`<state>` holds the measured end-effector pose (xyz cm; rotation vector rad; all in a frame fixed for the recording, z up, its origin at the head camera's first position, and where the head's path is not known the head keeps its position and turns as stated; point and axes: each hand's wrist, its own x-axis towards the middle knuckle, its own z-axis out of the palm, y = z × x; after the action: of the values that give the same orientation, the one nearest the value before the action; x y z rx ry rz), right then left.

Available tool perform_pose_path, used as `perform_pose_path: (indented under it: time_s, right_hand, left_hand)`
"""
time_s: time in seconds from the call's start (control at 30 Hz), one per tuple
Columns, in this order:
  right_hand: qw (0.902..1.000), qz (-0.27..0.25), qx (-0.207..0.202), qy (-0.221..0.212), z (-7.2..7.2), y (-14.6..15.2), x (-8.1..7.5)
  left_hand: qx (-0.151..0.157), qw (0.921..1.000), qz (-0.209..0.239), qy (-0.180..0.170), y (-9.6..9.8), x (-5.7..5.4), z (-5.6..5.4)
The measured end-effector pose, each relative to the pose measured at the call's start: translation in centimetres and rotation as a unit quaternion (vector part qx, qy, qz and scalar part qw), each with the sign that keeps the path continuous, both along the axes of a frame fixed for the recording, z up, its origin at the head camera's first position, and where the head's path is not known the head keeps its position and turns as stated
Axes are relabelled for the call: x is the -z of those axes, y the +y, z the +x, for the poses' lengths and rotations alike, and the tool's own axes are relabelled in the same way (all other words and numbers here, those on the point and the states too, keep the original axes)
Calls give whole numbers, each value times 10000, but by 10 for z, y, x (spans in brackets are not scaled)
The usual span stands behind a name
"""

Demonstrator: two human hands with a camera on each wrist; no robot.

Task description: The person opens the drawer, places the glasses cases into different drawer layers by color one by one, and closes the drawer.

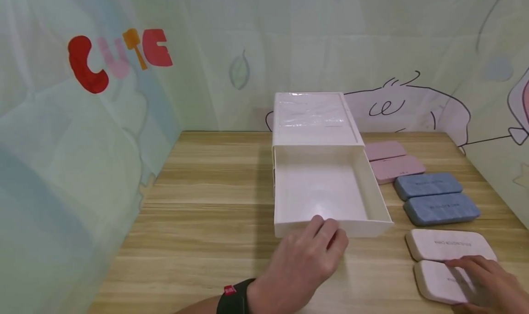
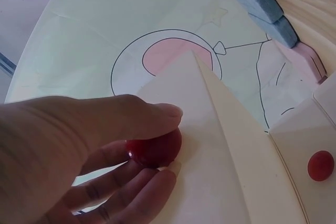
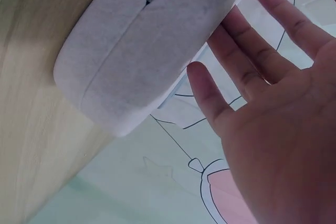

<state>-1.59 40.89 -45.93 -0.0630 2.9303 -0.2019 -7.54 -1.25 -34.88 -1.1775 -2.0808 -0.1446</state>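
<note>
Left hand [image 1: 303,261] pinches the red knob [image 2: 159,151] between thumb and fingers on the front of the white drawer [image 1: 318,190], which I see standing out from its white cabinet [image 1: 314,123]. My feed shows the right hand [image 1: 492,279] with fingers fairly straight, touching the nearer white case [image 1: 431,282]; another white case [image 1: 450,245] lies just beyond, with blue cases [image 1: 442,209] and pink cases [image 1: 394,169] farther back.

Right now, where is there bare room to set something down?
The widest patch is the table left of the open drawer, out to the printed sheet; the drawer's floor is bare too. Crowded: the right side, with pink cases, blue cases, white cases and the right hand, and the drawer front, where the left hand holds a red knob.
</note>
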Motion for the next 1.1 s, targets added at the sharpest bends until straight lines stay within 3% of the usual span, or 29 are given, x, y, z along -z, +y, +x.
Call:
perform_pose_path:
  time_s: [0.13,0.33,0.67,0.9,1.1]
  right_hand:
    - [9997,-215,-62,-92,0,1,1]
    - [9994,-303,-59,-161,2,1,0]
    - [9996,-218,-188,-82,1,2,-5]
    - [9939,244,-566,910,4,4,-8]
    - [9848,-29,-695,1594,7,0,-14]
  left_hand:
    - [44,9998,81,203,0,0,-1]
    - [45,9997,86,217,0,0,-1]
    - [-33,9999,-115,-107,0,0,0]
    - [-16,9999,-116,-120,0,0,0]
    - [-4,9999,-115,-76,0,1,0]
